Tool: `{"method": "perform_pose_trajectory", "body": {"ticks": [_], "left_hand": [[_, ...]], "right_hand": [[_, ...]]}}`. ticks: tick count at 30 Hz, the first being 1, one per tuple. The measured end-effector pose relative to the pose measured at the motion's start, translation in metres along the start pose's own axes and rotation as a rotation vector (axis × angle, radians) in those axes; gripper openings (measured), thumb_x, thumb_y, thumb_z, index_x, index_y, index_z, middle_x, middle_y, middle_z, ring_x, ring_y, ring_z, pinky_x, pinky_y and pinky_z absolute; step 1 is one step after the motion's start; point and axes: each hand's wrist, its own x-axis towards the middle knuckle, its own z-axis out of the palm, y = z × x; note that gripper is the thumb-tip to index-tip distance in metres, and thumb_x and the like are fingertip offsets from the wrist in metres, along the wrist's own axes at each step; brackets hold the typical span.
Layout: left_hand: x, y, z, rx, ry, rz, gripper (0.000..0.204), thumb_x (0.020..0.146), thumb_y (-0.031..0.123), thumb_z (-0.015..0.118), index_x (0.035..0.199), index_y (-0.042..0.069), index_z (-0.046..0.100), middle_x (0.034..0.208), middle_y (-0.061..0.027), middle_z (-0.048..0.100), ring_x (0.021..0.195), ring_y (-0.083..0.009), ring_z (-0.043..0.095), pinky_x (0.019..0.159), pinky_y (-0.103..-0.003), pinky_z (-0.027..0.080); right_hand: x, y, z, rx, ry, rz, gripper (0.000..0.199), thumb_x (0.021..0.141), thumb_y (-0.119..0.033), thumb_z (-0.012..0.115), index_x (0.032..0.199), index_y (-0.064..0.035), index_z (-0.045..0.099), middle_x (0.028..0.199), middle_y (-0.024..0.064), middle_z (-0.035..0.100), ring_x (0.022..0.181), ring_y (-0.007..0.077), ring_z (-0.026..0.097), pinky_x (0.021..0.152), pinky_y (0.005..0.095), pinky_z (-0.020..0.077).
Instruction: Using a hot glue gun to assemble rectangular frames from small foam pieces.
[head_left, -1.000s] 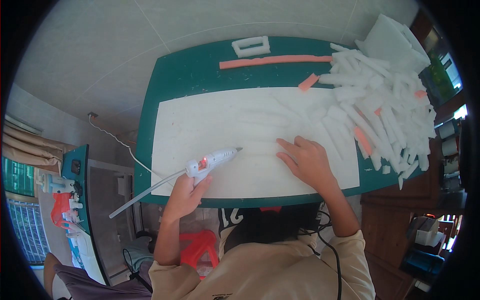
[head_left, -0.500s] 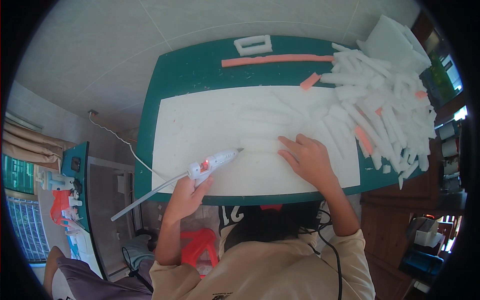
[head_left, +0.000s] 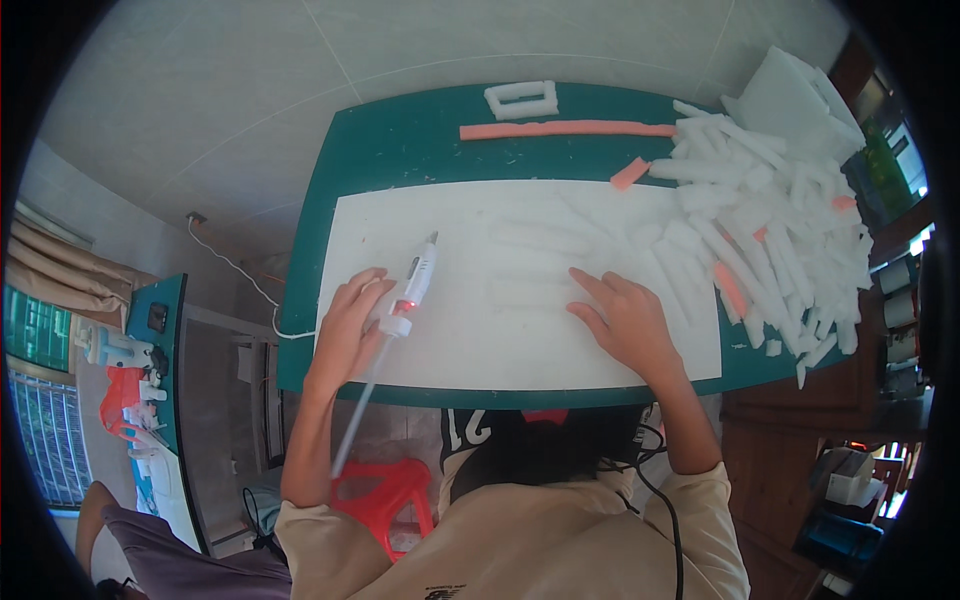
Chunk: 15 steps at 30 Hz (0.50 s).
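Observation:
A white hot glue gun [head_left: 418, 275] with a glowing red light is in my left hand [head_left: 350, 322], whose fingers curl round its handle side. Its nozzle points away from me, and a long glue stick [head_left: 360, 410] sticks out of the back, past the table's near edge. My right hand [head_left: 630, 318] rests on the white board [head_left: 430, 355], thumb and forefinger apart, at the right end of pale foam strips [head_left: 530, 290]. These strips blend into the board, so their outlines are faint. Another white foam strip [head_left: 540, 238] lies just beyond.
White foam strips [head_left: 700, 195] and pink pieces [head_left: 730, 290] are heaped on the right, before a large foam block [head_left: 795, 100]. Along the far side of the green table [head_left: 400, 150] lie a long pink strip [head_left: 565, 129] and a rectangular foam frame [head_left: 522, 99]. A white cord [head_left: 235, 269] trails left.
My left hand has drawn the glue gun left, away from the foam strips, and its nozzle has swung from rightward to pointing away from me. My right hand has barely moved.

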Motion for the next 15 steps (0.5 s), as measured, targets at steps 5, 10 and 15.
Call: {"method": "perform_pose_trajectory", "body": {"ticks": [5,10,15], "left_hand": [[0.014,-0.014,0.001,-0.022,-0.137,-0.078,0.051,0.073,-0.006,0.068,0.122,0.007,0.06,0.141,-0.0119,0.044,0.125,-0.0364,0.048,0.101,-0.041,0.044],[0.01,-0.021,0.003,-0.11,-0.109,-0.094,0.046,0.079,-0.004,0.066,0.123,0.008,0.06,0.142,-0.0129,0.043,0.127,-0.0371,0.046,0.105,-0.041,0.04],[0.0,-0.001,-0.005,0.041,-0.067,-0.074,0.043,0.083,-0.001,0.064,0.125,0.007,0.059,0.14,-0.0144,0.046,0.126,-0.037,0.047,0.106,-0.042,0.04]], "right_hand": [[-0.003,0.003,-0.004,0.117,0.034,0.001,0.044,0.088,-0.027,0.069,0.127,-0.0088,0.06,0.08,0.0143,0.059,0.072,0.0348,0.059,0.068,0.0402,0.0494],[-0.005,-0.003,-0.018,0.313,0.041,0.044,0.051,0.085,-0.018,0.07,0.132,-0.0072,0.054,0.087,0.018,0.057,0.083,0.0363,0.057,0.079,0.0388,0.0489],[-0.011,0.002,-0.031,0.545,-0.137,0.013,0.067,0.078,-0.003,0.064,0.14,-0.006,0.042,0.107,0.0153,0.049,0.102,0.0315,0.051,0.094,0.0373,0.0427]]}}
